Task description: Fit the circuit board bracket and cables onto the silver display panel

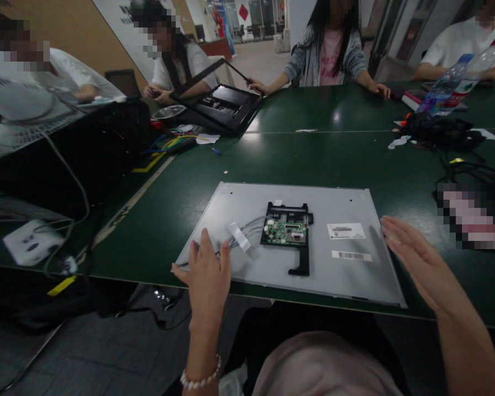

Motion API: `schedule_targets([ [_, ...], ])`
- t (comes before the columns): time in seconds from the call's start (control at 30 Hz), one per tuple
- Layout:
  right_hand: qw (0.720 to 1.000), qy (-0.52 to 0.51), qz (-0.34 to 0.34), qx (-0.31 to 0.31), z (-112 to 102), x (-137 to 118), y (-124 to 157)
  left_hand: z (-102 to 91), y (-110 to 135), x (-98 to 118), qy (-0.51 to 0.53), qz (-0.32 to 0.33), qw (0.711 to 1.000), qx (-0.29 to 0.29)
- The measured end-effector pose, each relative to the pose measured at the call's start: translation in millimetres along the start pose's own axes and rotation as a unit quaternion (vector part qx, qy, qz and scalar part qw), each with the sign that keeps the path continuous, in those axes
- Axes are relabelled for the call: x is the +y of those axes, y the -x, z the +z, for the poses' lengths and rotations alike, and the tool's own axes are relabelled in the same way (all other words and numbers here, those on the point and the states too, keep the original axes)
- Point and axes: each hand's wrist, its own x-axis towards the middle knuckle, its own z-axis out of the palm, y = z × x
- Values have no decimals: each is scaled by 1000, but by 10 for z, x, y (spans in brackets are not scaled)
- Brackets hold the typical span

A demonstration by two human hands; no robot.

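Observation:
A grey metal display panel [289,280] lies flat near the table's front edge, its back facing up. On it sits a black plastic bracket [305,258] around a green circuit board [282,232]. Grey cables run left from the board under a strip of tape [240,237]. Two white labels [346,231] are stuck on the right half. My left hand [208,269] is over the panel's near left corner, fingers spread and holding nothing. Beside the right edge, my right hand [412,258] is stretched out flat with nothing in it; whether it touches the edge I cannot tell.
Across the green table [338,159], a person's hand holds a black frame [226,107]. Bundled wires [173,143] and a black case [66,148] lie left. Plastic bottles [445,82], a black bag [441,132] and a blurred pink item [474,214] are at right.

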Motion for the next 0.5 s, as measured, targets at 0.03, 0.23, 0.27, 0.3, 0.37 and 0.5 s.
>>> schedule_targets([
  [0.03,1000,3,-3,-4,30,-14,6,3,-9,-4,2,-4,1000,0],
  [0.23,999,10,-30,-14,182,-71,23,40,-34,-42,0,-21,1000,1],
  [0.27,999,10,-33,-15,199,-74,20,45,-40,-52,0,-24,1000,2],
  [0.3,999,12,-37,-18,215,-76,16,47,-48,-60,-1,-28,1000,2],
  [0.37,999,16,-44,-26,245,-81,3,42,-69,-72,0,-38,999,2],
  [0.5,998,6,-50,-42,309,-87,-31,13,-119,-85,3,-62,998,0],
])
